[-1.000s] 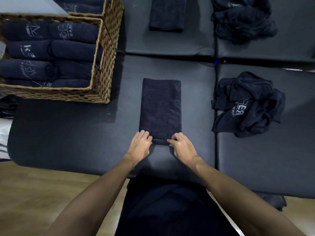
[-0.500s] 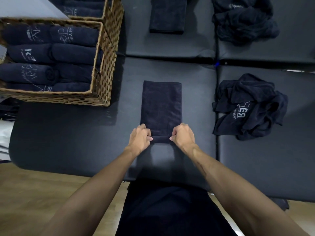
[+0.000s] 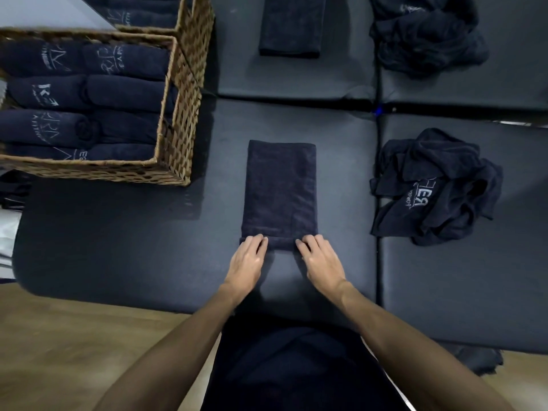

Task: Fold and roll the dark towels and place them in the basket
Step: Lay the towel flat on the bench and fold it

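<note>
Dark padded mats (image 3: pixel 296 120) edge to edge — wooden floor (image 3: pixel 74 336) below, person's dark clothing (image 3: pixel 290 366)

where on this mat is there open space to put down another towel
Bare mat lies left of the folded towel, below the wicker basket. A narrower strip runs between that towel and the crumpled pile. The basket is packed with rolls; both hands occupy the towel's near end.

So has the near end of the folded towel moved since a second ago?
Yes. The near end of the folded towel has rolled away from the person, toward its unmoved far edge, under the left hand and right hand.
</note>
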